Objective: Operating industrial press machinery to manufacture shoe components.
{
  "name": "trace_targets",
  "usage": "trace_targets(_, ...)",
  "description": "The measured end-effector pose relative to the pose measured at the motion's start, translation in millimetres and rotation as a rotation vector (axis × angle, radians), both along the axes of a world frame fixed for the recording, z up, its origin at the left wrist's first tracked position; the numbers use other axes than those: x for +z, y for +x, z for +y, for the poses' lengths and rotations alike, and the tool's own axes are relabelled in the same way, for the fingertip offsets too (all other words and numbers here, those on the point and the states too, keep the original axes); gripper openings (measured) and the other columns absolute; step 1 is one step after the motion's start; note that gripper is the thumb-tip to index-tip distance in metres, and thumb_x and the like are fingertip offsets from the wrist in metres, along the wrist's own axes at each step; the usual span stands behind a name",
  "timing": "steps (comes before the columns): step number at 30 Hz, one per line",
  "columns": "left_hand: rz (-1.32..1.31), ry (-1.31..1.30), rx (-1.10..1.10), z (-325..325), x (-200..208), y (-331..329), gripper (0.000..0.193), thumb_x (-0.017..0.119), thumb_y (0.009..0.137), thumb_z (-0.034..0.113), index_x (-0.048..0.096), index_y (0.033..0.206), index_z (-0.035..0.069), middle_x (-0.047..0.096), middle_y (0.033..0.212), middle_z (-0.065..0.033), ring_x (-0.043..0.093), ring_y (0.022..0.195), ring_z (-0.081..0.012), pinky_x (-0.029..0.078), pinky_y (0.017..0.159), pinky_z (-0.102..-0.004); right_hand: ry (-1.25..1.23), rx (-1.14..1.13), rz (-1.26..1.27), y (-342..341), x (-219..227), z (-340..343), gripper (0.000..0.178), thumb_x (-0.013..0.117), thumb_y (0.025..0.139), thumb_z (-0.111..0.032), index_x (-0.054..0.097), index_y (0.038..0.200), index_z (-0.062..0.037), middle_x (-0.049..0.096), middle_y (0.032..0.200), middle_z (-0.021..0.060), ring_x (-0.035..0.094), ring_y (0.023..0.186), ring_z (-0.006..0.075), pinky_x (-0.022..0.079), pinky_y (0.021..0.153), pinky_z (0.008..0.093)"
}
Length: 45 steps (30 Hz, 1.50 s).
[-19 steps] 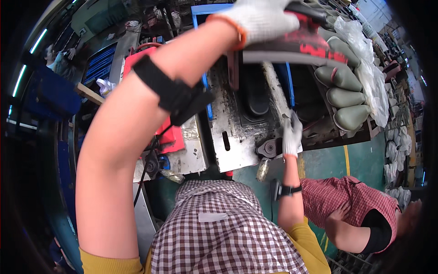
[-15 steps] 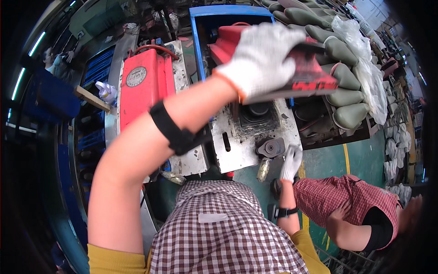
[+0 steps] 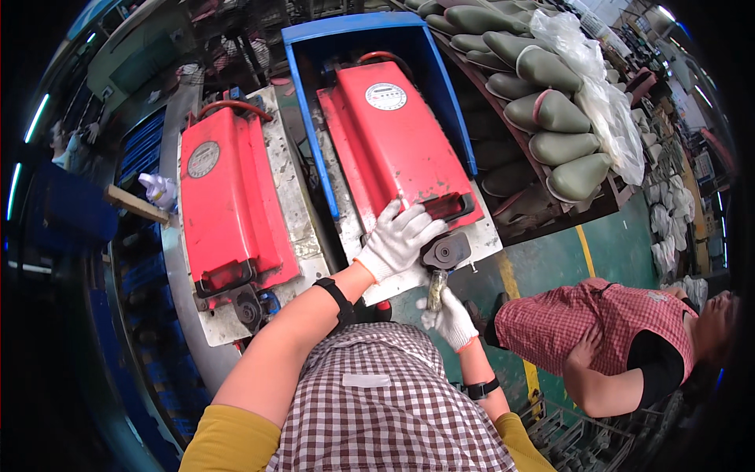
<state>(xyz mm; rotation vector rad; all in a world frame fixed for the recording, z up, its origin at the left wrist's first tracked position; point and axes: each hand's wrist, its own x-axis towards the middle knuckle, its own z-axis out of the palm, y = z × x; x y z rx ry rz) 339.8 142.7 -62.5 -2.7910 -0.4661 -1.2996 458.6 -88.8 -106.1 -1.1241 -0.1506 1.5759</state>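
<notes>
In front of me, a red metal machine cover (image 3: 417, 134) lies lowered over a pale metal base plate (image 3: 476, 236). My left hand (image 3: 399, 240), in a white glove, rests on the cover's front end with its fingers stretched out, left of the black handle (image 3: 450, 206). A dark round-centred clamp piece (image 3: 446, 250) sits at the front edge of the plate, with a tape-wrapped lever handle (image 3: 435, 289) coming off it toward me. My gloved right hand (image 3: 452, 318) is closed round this lever handle. What lies beneath the cover is hidden.
A second red machine (image 3: 228, 189) stands at left, its cover lowered. Blue panels (image 3: 354, 27) enclose the rear of mine. Green boot-like shapes (image 3: 562, 114) and clear plastic sheeting (image 3: 609, 118) fill a rack at right. A person in a red checked apron (image 3: 566, 322) is close on my right.
The red cover, raised in my left hand before, is now down. My left hand has let go of its handle and come nearer. My right hand has moved left and grasped the lever handle.
</notes>
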Motion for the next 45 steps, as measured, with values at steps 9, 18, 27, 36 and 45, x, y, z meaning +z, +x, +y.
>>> trace_targets(9,-0.038,-0.012,-0.013,-6,-25,4,0.04,0.065,0.074,0.016,0.069,0.113,0.024,0.062,0.099,0.0029,0.065,0.104,-0.0198,0.042,0.096,-0.0478,-0.212,-0.17,0.215,46,-8,-7,0.038,0.059,0.1,-0.058,0.064,0.111,-0.0217,0.063,0.075,-0.0004,0.051,0.054,0.0134,0.041,0.048,0.0318)
trace_targets(18,0.011,-0.082,-0.106,-4,-22,-1,0.051,0.067,0.074,0.016,0.064,0.125,0.02,0.061,0.123,-0.0061,0.059,0.123,-0.0277,0.04,0.109,-0.0562,-0.231,-0.601,-1.237,104,-40,73,0.03,0.061,0.102,-0.02,0.07,0.123,-0.0007,0.073,0.119,0.0158,0.068,0.112,0.027,0.05,0.102,0.0366)
trace_targets(27,0.126,-0.724,-0.083,0,69,-156,0.031,0.068,0.081,0.008,0.07,0.112,0.005,0.07,0.113,-0.0153,0.066,0.111,-0.0345,0.052,0.098,-0.0447,-0.202,-0.205,-2.15,69,4,101,0.02,0.064,0.087,-0.027,0.077,0.092,-0.0116,0.074,0.088,0.0138,0.07,0.087,0.0364,0.053,0.091,0.0468)
trace_targets(36,0.287,-0.484,0.589,-38,59,-326,0.013,0.076,0.08,0.02,0.072,0.085,0.009,0.07,0.081,-0.0127,0.069,0.08,-0.0335,0.051,0.076,-0.0482,-0.578,0.084,-1.81,72,22,114,0.036,0.057,0.09,-0.044,0.079,0.101,-0.0171,0.076,0.1,0.0148,0.073,0.098,0.0356,0.056,0.087,0.0479)
trace_targets(45,0.787,-0.911,0.793,4,66,-299,0.055,0.07,0.073,0.062,0.081,0.087,0.01,0.077,0.088,-0.017,0.076,0.088,-0.0339,0.059,0.079,-0.0442,-0.617,0.189,-1.746,74,27,126,0.04,0.056,0.089,-0.042,0.078,0.109,-0.0147,0.076,0.11,0.0141,0.072,0.105,0.0347,0.056,0.089,0.0459)
